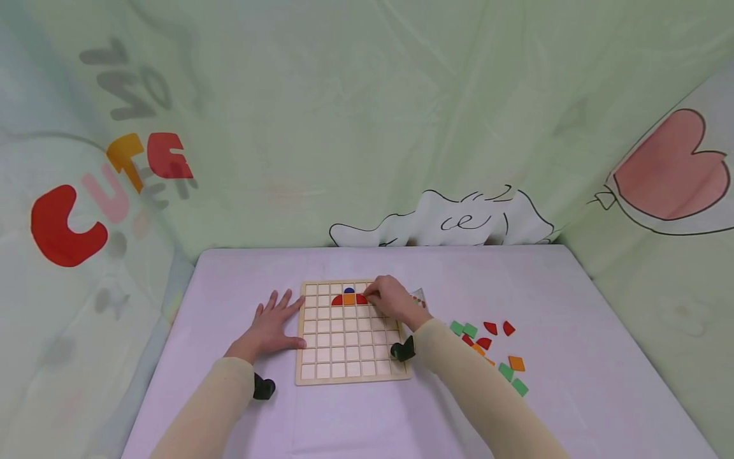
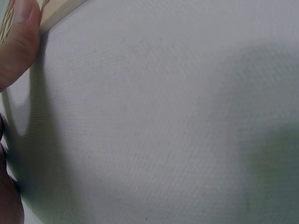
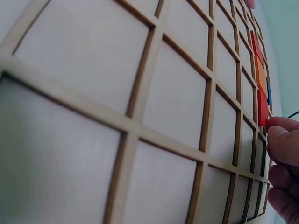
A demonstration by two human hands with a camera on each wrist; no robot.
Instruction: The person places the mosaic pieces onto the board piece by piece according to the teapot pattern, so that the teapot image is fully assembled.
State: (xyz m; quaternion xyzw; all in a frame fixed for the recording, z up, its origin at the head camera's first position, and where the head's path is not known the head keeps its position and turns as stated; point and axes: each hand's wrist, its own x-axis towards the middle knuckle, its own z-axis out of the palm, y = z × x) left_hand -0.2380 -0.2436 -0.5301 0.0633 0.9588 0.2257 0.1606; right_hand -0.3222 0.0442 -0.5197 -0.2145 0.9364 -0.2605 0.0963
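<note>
A square wooden grid board point(image 1: 331, 371) lies on the table. Near its far edge sit a blue piece point(image 1: 349, 290), an orange square point(image 1: 349, 299) and a red quarter-circle piece point(image 1: 337, 300). My right hand point(image 1: 392, 298) pinches the corner of a second red quarter-circle piece point(image 3: 263, 107), just right of the orange square. Thumb and index finger meet at that corner in the right wrist view. With fingers spread, my left hand point(image 1: 272, 326) rests at the board's left edge; its thumb point(image 2: 21, 37) touches the frame in the left wrist view.
Right of the board lie loose green squares point(image 1: 506, 371), orange squares point(image 1: 517, 363) and red quarter-circle pieces point(image 1: 508, 328). A small printed card point(image 1: 419, 296) is partly hidden behind the right wrist. A hanging cloth point(image 1: 355, 127) borders the table's far edge.
</note>
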